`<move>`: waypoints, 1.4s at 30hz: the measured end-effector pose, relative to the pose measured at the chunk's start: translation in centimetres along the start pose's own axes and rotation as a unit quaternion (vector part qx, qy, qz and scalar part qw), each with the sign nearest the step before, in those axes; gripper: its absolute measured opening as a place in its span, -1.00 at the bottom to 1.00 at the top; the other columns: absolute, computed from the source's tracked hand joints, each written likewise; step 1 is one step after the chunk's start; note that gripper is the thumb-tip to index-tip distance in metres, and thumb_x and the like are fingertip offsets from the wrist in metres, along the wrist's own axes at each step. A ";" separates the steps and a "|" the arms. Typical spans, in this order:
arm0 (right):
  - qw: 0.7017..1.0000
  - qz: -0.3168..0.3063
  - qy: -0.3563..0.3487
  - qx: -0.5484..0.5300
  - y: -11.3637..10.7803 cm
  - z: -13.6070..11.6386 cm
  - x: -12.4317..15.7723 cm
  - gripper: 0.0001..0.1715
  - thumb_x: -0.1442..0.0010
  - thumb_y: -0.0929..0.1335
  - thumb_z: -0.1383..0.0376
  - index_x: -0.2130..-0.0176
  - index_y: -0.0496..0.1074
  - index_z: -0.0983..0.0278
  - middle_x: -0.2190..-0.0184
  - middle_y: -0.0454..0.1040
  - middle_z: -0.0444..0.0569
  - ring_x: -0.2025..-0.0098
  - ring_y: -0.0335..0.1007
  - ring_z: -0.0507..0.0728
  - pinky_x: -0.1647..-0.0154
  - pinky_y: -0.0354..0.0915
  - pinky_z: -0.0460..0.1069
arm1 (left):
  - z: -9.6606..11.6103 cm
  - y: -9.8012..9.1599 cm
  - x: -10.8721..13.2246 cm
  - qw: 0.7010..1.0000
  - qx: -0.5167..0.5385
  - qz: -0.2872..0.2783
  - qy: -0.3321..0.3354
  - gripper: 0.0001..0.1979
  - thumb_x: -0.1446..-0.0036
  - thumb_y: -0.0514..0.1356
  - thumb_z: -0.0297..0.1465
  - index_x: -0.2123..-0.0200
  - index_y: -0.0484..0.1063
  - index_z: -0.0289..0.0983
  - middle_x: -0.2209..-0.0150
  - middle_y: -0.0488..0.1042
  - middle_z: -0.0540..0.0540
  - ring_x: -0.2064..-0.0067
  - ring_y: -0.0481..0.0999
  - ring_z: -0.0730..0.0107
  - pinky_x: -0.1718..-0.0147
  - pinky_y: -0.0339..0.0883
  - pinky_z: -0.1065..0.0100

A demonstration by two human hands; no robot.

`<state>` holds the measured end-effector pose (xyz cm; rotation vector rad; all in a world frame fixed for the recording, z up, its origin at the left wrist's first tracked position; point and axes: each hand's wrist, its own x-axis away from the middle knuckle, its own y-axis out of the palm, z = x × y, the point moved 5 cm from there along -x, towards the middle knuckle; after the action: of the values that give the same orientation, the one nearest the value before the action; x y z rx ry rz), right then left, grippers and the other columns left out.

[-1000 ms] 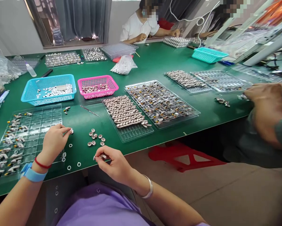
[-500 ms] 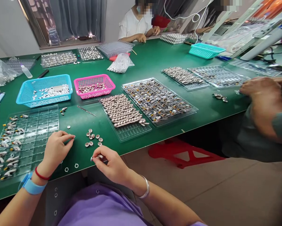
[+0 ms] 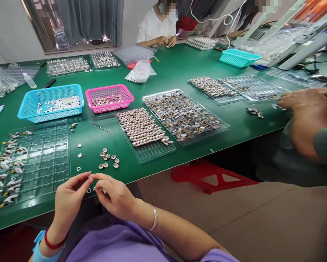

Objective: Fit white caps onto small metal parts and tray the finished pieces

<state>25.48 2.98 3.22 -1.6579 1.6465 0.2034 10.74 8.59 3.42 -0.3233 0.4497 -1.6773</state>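
My left hand (image 3: 69,198) and my right hand (image 3: 115,196) meet fingertip to fingertip at the near edge of the green table (image 3: 179,69). Both pinch a small part between them; it is too small to name. Just beyond the fingers lie a cluster of small round metal caps (image 3: 108,160) and a few loose white rings (image 3: 78,169). A clear compartment tray (image 3: 46,153) with small parts down its left columns lies to the left of my left hand.
Beyond are a blue basket (image 3: 51,102), a pink basket (image 3: 110,97), tweezers (image 3: 100,127), and clear trays of metal parts (image 3: 144,129) (image 3: 183,115). A co-worker's hand (image 3: 302,103) rests at the right; another person (image 3: 159,27) works at the far end. A red stool (image 3: 207,178) stands below.
My left hand has drawn back from the table toward me and met my right hand, which shifted left. Two more small rings now lie on the table where the left hand was.
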 end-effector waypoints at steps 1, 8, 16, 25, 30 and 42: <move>1.000 0.000 -0.003 0.003 0.0 -0.1 0.1 -0.90 -0.31 0.21 0.43 0.22 0.27 0.25 0.04 0.49 0.21 -0.05 0.45 0.14 0.01 0.44 0.02 | -0.1 0.1 0.1 1.000 0.010 0.003 -0.006 -0.66 0.02 0.33 -0.14 0.26 0.63 -0.25 0.31 0.69 -0.12 0.32 0.69 0.17 0.32 0.59 0.32; 1.000 -0.003 -0.020 0.008 -1.0 -1.0 -0.1 -0.91 -0.32 0.22 0.43 0.18 0.27 0.27 0.14 0.50 0.16 0.05 0.49 0.13 0.06 0.47 -0.01 | 0.4 0.1 1.3 0.998 0.054 0.000 -0.018 -0.70 0.13 0.40 -0.17 0.34 0.66 -0.22 0.36 0.69 -0.10 0.37 0.68 0.18 0.33 0.60 0.31; 0.998 -0.057 -0.018 -0.034 -1.5 -2.0 -0.1 -0.89 -0.34 0.19 0.40 0.16 0.27 0.27 0.18 0.51 0.17 0.09 0.48 0.15 0.08 0.46 0.02 | 1.4 0.1 2.0 0.992 0.121 0.005 -0.039 -0.68 0.25 0.47 -0.14 0.42 0.66 -0.21 0.44 0.68 -0.11 0.44 0.67 0.19 0.43 0.60 0.37; 0.954 -0.030 0.241 -0.174 -2.4 -0.6 -0.7 -0.94 -0.15 0.35 0.34 0.38 0.38 0.27 0.49 0.37 -0.15 0.48 0.25 -0.02 0.46 0.24 -0.14 | 1.2 0.1 4.0 0.993 0.119 0.003 -0.012 -0.83 0.12 0.45 -0.35 0.36 0.65 -0.17 0.38 0.68 -0.02 0.38 0.68 0.28 0.34 0.59 0.45; 0.934 -0.036 0.286 -0.211 -1.8 -0.4 -0.7 -0.93 -0.11 0.37 0.33 0.40 0.38 0.29 0.51 0.35 -0.17 0.51 0.21 -0.04 0.51 0.18 -0.15 | 1.2 -0.1 4.4 0.996 0.090 0.005 0.021 -0.86 0.07 0.41 -0.39 0.34 0.64 -0.17 0.38 0.67 -0.01 0.38 0.66 0.32 0.33 0.58 0.46; 0.939 -0.041 0.276 -0.200 -1.9 -0.7 -0.8 -0.94 -0.10 0.35 0.35 0.42 0.37 0.28 0.53 0.34 -0.17 0.51 0.20 -0.03 0.51 0.16 -0.14 | 1.8 -0.3 4.5 0.998 0.037 0.010 0.042 -0.87 0.05 0.39 -0.33 0.36 0.64 -0.18 0.41 0.66 -0.03 0.42 0.65 0.29 0.37 0.58 0.41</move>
<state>26.81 2.93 4.89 -2.2369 2.0367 0.0257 10.62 3.99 4.97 -0.1940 0.4499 -1.6887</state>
